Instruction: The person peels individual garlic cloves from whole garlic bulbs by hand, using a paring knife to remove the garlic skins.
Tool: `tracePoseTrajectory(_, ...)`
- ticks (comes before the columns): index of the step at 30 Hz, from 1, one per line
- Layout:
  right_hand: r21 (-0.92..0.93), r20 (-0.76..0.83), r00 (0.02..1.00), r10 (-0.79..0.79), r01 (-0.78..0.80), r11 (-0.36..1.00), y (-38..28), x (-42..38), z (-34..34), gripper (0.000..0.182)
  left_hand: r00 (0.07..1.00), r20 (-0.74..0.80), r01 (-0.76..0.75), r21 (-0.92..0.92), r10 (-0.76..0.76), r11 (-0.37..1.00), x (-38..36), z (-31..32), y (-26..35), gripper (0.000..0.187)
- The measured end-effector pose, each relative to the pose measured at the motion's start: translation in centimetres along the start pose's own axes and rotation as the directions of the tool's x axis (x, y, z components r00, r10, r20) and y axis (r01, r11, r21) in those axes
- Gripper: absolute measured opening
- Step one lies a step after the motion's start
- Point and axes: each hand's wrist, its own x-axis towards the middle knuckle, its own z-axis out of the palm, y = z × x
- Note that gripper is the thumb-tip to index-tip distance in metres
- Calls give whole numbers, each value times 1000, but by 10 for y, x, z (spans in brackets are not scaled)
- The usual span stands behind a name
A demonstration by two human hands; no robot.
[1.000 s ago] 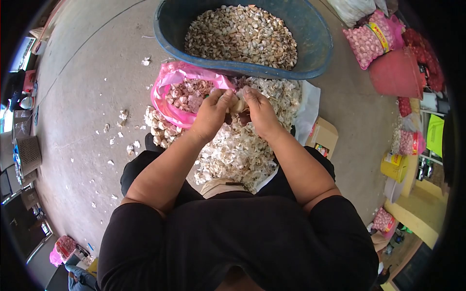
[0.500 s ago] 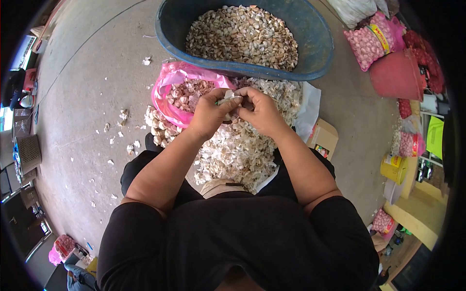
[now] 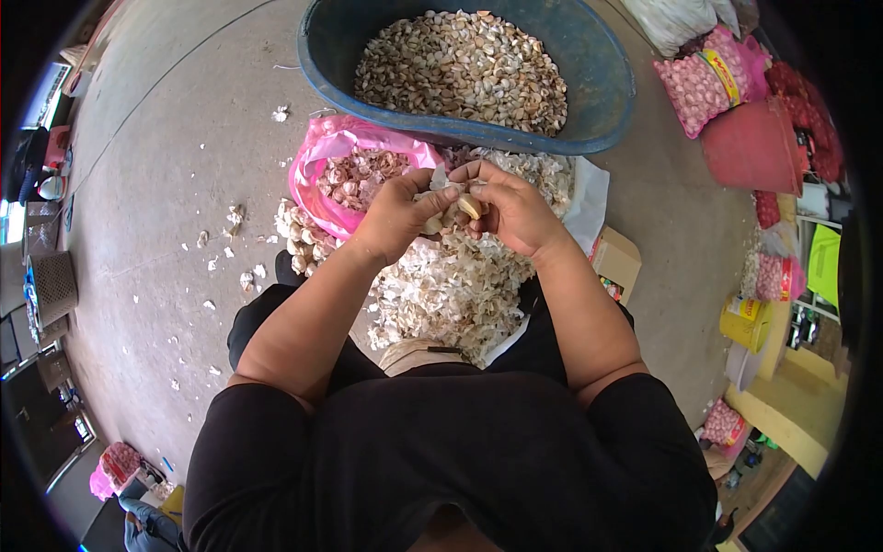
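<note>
Over the pile of papery garlic skins, my two hands are close together. My right hand pinches a pale garlic clove between thumb and fingers. My left hand is closed on a piece of garlic with loose white skin, partly hidden by the fingers. Just left of them lies an open pink bag of garlic bulbs, with more bulbs below it. Beyond my hands stands a blue tub holding many separated cloves.
A cardboard box sits right of the skins on a white sheet. A red bucket and a pink net bag of garlic stand at upper right. Skin scraps dot the concrete floor. Part of a person shows at lower left.
My right hand has turned and shifted slightly right, away from my left hand. A clove now shows in its fingers.
</note>
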Motion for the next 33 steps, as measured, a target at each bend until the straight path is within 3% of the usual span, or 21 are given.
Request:
tracePoseTrajectory(4,-174,39,996,-77,83,981,7,3,-3,18,1000,-2,17,-145,-17,989,8,-9,-11,16)
tracePoseTrajectory(7,-132,1,1000,-17,17,991,2,0,0,17,999,-21,42,-166,-46,985,7,-9,-10,15)
tracePoseTrajectory(13,140,91,995,52,-64,988,-2,1,-6,15,990,-78,96,-219,-116,971,3,-7,-5,15)
tracePoseTrajectory(16,-263,10,987,-161,158,952,7,3,-2,11,985,-106,106,-249,-136,963,2,-5,-2,15)
tracePoseTrajectory(19,-595,-47,974,-220,150,789,6,2,1,11,982,-122,116,-227,-146,967,3,-6,-5,15)
tracePoseTrajectory(27,-265,-88,985,-146,119,957,9,2,5,15,992,-61,87,-334,-114,939,4,-10,-5,16)
tracePoseTrajectory(30,-110,-103,990,-96,84,990,0,-1,-3,16,992,38,127,-402,-122,907,3,-15,-5,16)
tracePoseTrajectory(33,-28,-116,992,-43,40,999,-3,-3,-6,17,985,90,170,-332,-149,928,2,-17,-2,16)
